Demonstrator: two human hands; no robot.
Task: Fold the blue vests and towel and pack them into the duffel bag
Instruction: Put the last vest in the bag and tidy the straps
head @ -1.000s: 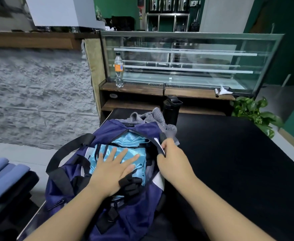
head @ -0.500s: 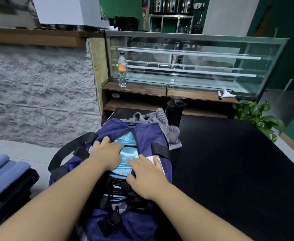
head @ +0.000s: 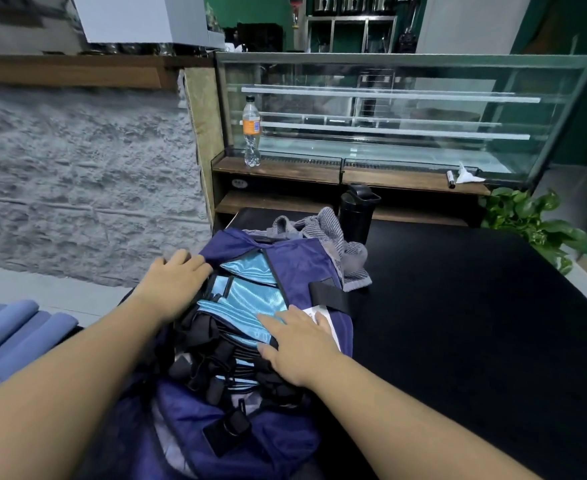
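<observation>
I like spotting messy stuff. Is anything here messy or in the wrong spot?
Yes. The grey towel lies crumpled on the black table behind the duffel bag, not folded or packed. The blue vests are inside already.

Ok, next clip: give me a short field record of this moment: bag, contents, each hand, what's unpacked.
bag: duffel bag on black table, top open
contents: blue vests showing through the opening
left hand: flat on the bag's left edge
right hand: fingers flat on vests and right flap
unpacked: grey towel crumpled behind bag
nearby: black bottle beside towel
</observation>
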